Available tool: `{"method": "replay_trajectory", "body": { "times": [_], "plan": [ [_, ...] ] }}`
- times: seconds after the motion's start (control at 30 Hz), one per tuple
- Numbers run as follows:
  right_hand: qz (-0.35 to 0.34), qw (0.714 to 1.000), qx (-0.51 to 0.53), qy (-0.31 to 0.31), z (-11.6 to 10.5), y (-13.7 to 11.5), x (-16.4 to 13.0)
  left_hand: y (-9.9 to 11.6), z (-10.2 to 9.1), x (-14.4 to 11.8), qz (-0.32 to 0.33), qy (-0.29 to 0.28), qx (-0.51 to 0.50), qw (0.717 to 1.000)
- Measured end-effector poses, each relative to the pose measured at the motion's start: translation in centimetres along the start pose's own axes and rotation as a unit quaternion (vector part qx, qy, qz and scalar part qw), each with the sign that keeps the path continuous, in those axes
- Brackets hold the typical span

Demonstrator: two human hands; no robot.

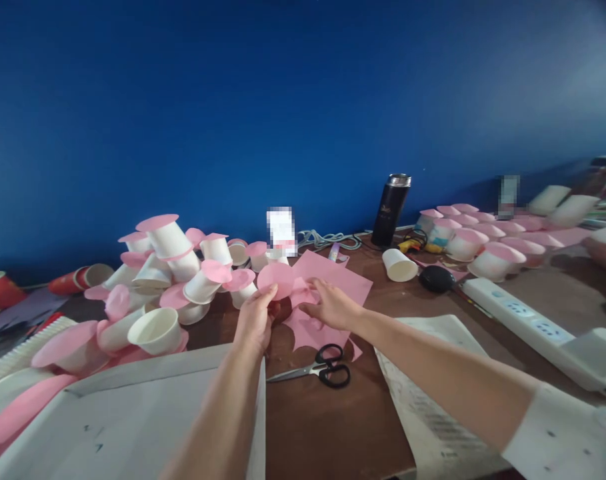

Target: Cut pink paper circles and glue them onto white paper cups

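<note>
My left hand [257, 319] pinches the lower edge of a round pink paper disc [277, 277], thumb on its face. To its right, my right hand [337, 305] hovers at or touches crumpled pink paper scraps [301, 293], its thumb and finger apart. Whether it touches a scrap I cannot tell. Larger pink paper sheets [340, 273] with curved cut edges lie under and behind that hand. Black-handled scissors [315, 370] rest on the table just below, blades pointing left. A glue stick [334, 252] stands behind the paper.
White paper cups [173, 237] with pink discs crowd the left; more capped cups [465, 243] stand right. An uncapped cup [400, 265] lies tipped near a black thermos [391, 212]. A power strip [533, 327] and printed sheet [433, 393] lie right, a white board [147, 413] front left.
</note>
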State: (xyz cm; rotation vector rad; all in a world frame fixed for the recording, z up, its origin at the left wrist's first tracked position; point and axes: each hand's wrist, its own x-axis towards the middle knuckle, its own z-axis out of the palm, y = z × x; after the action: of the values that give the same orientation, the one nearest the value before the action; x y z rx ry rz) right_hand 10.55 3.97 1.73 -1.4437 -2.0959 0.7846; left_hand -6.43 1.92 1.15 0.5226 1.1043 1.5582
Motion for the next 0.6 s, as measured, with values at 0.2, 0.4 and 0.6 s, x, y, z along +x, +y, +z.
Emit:
{"method": "replay_trajectory", "body": {
  "times": [0.2,0.4,0.6],
  "plan": [
    [0.113,0.994,-0.006,-0.007,1.4,-1.3,4.5,0.2,-0.1,0.0,0.015,-0.005,-0.002,1.000],
    [0.172,0.981,0.089,-0.014,1.2,-1.5,6.5,0.5,-0.1,0.0,0.010,-0.005,-0.040,0.999],
    [0.171,0.950,0.242,0.101,-2.5,-1.5,6.1,0.7,0.1,-0.1,-0.064,-0.020,-0.091,0.994]
  ]
}}
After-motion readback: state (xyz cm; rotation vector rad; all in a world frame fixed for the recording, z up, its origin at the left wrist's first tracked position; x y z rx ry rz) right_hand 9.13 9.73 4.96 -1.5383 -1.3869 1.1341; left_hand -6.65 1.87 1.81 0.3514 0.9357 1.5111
